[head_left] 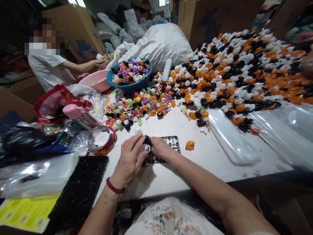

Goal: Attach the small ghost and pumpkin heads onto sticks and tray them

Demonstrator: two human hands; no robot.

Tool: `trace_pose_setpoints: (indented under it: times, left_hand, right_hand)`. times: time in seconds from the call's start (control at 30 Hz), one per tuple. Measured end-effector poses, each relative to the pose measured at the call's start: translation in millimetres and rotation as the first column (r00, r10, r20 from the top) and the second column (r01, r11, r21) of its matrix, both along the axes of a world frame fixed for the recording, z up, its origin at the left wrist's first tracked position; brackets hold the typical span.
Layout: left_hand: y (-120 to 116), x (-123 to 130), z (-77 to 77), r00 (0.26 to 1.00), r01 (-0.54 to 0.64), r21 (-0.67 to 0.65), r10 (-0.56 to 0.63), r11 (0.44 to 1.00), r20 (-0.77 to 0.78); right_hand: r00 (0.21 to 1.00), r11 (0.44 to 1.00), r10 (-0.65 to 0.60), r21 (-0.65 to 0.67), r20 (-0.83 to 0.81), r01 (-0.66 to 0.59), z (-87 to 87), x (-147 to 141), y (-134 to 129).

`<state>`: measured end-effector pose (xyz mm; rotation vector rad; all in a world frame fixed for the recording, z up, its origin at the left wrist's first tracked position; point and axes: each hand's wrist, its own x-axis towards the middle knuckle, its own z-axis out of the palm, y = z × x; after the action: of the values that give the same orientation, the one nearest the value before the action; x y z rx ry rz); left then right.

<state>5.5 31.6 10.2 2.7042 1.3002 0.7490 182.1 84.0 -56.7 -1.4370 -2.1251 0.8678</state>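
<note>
A black plastic grid tray (174, 143) lies on the white table in front of me. At its left end, black and white toy figures (147, 148) sit between my hands. My left hand (130, 156), with a red bead bracelet on the wrist, curls its fingers and thumb around these figures. My right hand (158, 147) reaches over the tray, its bent fingertips pressed against the black figure; what they grip is partly hidden. To the right of the tray lies a single orange pumpkin-like figure (190, 145).
Piles of orange, black and white figures (234, 71) cover the table's right and back. Small mixed pieces (137, 107) lie ahead, below a full blue basket (132, 85). Clear plastic bags (232, 140) lie right; black trays (78, 189) and a pink-lidded bottle (77, 112) left. Another person (49, 65) works back left.
</note>
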Motion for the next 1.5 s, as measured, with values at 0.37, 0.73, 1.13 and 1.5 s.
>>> trace_pose_setpoints:
  times: [0.37, 0.73, 1.13, 1.5]
  left_hand:
    - [20.6, 10.6, 6.8, 0.983, -0.01, -0.054, 0.0, 0.998, -0.182]
    - [24.3, 7.3, -0.8, 0.991, 0.025, -0.114, -0.04, 0.993, -0.127]
    - [21.6, -1.6, -2.3, 0.994, -0.029, -0.031, 0.026, 0.999, -0.107]
    - [35.8, -6.7, 2.1, 0.998, -0.053, -0.151, 0.047, 0.987, -0.039]
  right_hand:
    - [1.0, 0.999, 0.005, 0.05, -0.03, -0.003, -14.8, -0.4, 7.6]
    - [0.998, 0.997, 0.034, 0.074, -0.051, -0.03, -24.8, -2.8, 6.1]
    - [0.934, 0.939, -0.338, 0.113, 0.116, 0.326, 12.7, 53.3, 81.2]
    - [0.883, 0.909, -0.416, 0.056, 0.218, 0.414, 6.9, 71.5, 120.1]
